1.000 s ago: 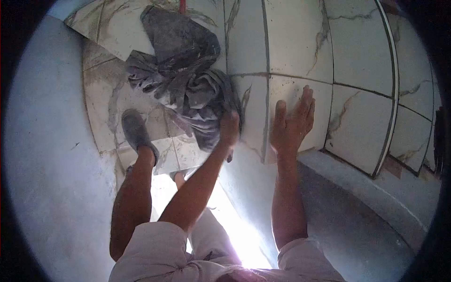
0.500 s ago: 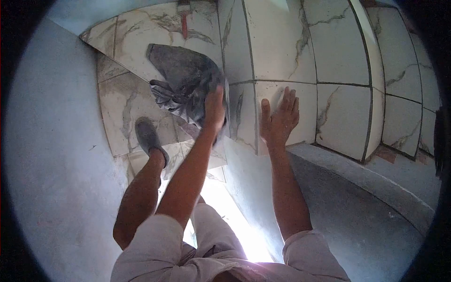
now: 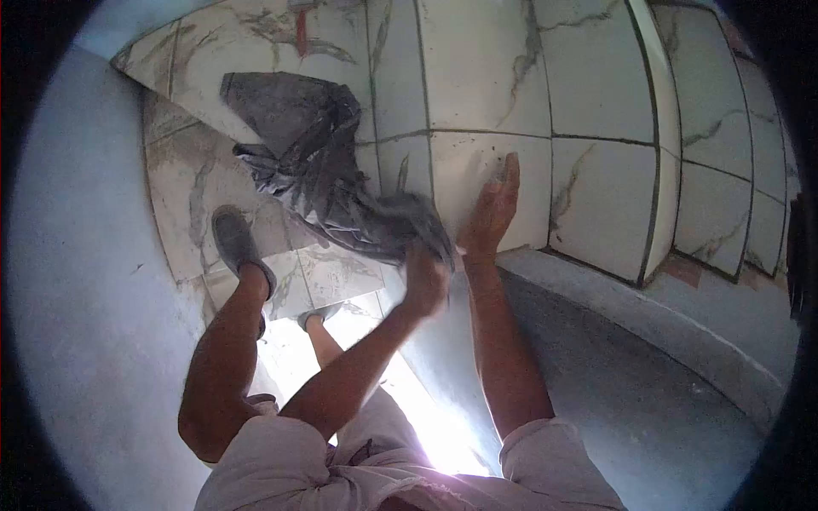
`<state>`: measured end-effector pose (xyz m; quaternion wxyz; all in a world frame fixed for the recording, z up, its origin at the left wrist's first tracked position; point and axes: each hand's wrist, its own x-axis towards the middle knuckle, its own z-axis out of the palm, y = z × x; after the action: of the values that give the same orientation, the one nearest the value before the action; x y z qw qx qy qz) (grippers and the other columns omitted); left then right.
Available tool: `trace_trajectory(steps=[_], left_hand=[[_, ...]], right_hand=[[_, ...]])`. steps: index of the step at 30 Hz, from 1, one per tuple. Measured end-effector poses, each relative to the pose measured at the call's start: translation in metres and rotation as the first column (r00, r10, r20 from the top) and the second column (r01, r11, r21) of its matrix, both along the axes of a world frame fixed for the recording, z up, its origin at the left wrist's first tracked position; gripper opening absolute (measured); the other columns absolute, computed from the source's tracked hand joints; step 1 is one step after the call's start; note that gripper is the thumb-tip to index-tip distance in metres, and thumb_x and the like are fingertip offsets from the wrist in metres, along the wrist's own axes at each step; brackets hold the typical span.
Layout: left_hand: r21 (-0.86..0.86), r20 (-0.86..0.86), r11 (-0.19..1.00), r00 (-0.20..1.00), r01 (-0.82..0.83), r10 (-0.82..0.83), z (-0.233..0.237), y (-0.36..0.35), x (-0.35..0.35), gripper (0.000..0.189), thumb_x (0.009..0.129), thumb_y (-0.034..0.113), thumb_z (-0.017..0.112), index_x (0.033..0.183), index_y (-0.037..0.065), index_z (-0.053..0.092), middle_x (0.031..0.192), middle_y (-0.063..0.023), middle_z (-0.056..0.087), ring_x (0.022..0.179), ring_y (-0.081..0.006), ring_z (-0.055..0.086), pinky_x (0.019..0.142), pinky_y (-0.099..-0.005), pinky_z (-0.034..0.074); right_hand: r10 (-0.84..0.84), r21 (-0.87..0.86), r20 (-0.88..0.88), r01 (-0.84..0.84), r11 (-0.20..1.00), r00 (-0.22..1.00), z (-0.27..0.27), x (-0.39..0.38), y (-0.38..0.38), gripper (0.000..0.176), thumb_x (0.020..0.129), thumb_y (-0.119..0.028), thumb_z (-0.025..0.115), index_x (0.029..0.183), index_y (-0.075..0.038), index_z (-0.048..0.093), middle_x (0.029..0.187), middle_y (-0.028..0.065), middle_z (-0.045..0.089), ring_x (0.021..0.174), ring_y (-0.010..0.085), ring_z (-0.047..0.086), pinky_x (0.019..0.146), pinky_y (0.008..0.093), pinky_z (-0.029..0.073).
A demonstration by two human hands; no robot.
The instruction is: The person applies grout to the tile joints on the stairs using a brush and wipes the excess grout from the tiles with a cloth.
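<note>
A dark grey cloth (image 3: 294, 128) with the look of a garment drapes over the marble-patterned tiles of the step. Its near end is bunched up in my left hand (image 3: 424, 277), whose fingers are closed on it beside the tiled edge. My right hand (image 3: 492, 213) is turned edge-on over a white tile (image 3: 528, 192), its fingers stretched out and nothing in them. My right wrist is close beside the end of the cloth. Small dark specks show on the tile near my right fingertips.
A red-handled brush (image 3: 302, 34) lies on the upper tiles. My feet, in grey shoes (image 3: 239, 243), stand on lower steps. A blue-grey wall (image 3: 94, 255) rises at the left. More tiled steps (image 3: 716, 136) and a concrete ledge (image 3: 613, 298) run along the right.
My left hand has moved down and to the right, pulling the near end of the cloth with it. My right hand has turned from palm-down to edge-on.
</note>
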<state>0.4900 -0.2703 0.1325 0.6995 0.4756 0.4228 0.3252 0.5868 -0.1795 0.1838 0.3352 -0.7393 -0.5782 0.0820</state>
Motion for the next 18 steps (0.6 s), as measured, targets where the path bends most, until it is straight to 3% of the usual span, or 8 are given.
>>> trace_trajectory(steps=[1,2,3,4,7,12,15,18], left_hand=[[0.415,-0.316,0.897,0.901,-0.149,0.296,-0.096,-0.013,0.057,0.042,0.092,0.022,0.034,0.119,-0.010,0.042,0.121,-0.0341,0.039,0.116,-0.0448,0.035,0.103,-0.0521,0.020],[0.129,-0.071,0.941,0.943,-0.313,0.324,-0.002,0.046,0.009,0.044,0.092,0.023,0.033,0.120,-0.010,0.040,0.123,-0.0339,0.039,0.118,-0.0473,0.034,0.104,-0.0523,0.019],[0.165,-0.234,0.985,0.968,-0.058,0.096,-0.033,0.084,0.011,0.048,0.093,0.027,0.034,0.121,-0.011,0.038,0.127,-0.0327,0.037,0.120,-0.0469,0.033,0.105,-0.0503,0.020],[0.040,0.039,0.959,0.959,-0.282,0.280,-0.002,0.117,-0.001,0.054,0.094,0.033,0.034,0.123,-0.012,0.036,0.130,-0.0327,0.035,0.121,-0.0455,0.032,0.104,-0.0478,0.023],[0.213,-0.010,0.911,0.931,-0.354,0.364,-0.015,0.155,0.004,0.059,0.094,0.039,0.035,0.123,-0.012,0.037,0.128,-0.0323,0.037,0.119,-0.0442,0.034,0.102,-0.0463,0.026],[0.569,-0.554,0.756,0.830,0.324,0.062,-0.002,0.035,-0.006,0.040,0.089,0.017,0.041,0.121,-0.006,0.044,0.127,-0.0277,0.041,0.115,-0.0447,0.037,0.102,-0.0527,0.023],[0.809,-0.302,0.565,0.940,0.164,0.159,-0.005,-0.029,-0.019,0.044,0.083,0.025,0.050,0.116,-0.004,0.051,0.122,-0.0285,0.044,0.118,-0.0481,0.035,0.102,-0.0608,0.019],[0.682,-0.684,0.477,0.715,0.555,0.146,0.053,0.007,-0.029,0.040,0.079,0.028,0.053,0.108,0.001,0.055,0.108,-0.0247,0.052,0.112,-0.0435,0.043,0.097,-0.0632,0.024]], right_hand=[[0.019,0.092,-0.133,-0.007,0.996,0.991,-0.002,0.000,-0.004,0.074,0.092,-0.056,0.028,0.135,0.005,0.030,0.138,0.0249,0.032,0.130,0.0392,0.027,0.108,0.0462,0.018],[0.001,0.097,-0.131,0.012,0.995,0.991,-0.002,0.000,-0.007,0.074,0.092,-0.056,0.028,0.135,0.005,0.030,0.138,0.0249,0.032,0.130,0.0392,0.027,0.108,0.0462,0.018],[0.001,0.135,-0.150,0.019,0.991,0.989,-0.001,0.000,-0.008,0.075,0.092,-0.057,0.027,0.135,0.005,0.030,0.137,0.0250,0.034,0.129,0.0385,0.029,0.107,0.0453,0.020],[0.004,0.178,-0.169,0.026,0.984,0.986,-0.002,0.000,-0.008,0.076,0.092,-0.057,0.027,0.135,0.006,0.031,0.137,0.0251,0.035,0.129,0.0377,0.031,0.107,0.0443,0.022],[0.022,0.274,-0.231,0.043,0.961,0.973,-0.005,0.004,-0.011,0.076,0.092,-0.057,0.028,0.134,0.006,0.031,0.137,0.0238,0.036,0.129,0.0348,0.032,0.107,0.0435,0.023],[0.060,0.333,-0.326,0.055,0.941,0.944,0.012,-0.002,-0.038,0.070,0.093,-0.052,0.030,0.135,0.004,0.032,0.138,0.0214,0.036,0.130,0.0321,0.033,0.107,0.0427,0.023],[0.116,0.266,-0.376,-0.013,0.964,0.920,0.029,-0.015,-0.096,0.069,0.093,-0.052,0.031,0.136,0.002,0.032,0.139,0.0193,0.036,0.130,0.0298,0.033,0.105,0.0425,0.028],[0.026,0.140,-0.353,0.025,0.990,0.935,0.034,-0.026,-0.205,0.085,0.086,-0.068,0.024,0.133,0.003,0.034,0.135,0.0217,0.041,0.123,0.0322,0.042,0.100,0.0436,0.035]])
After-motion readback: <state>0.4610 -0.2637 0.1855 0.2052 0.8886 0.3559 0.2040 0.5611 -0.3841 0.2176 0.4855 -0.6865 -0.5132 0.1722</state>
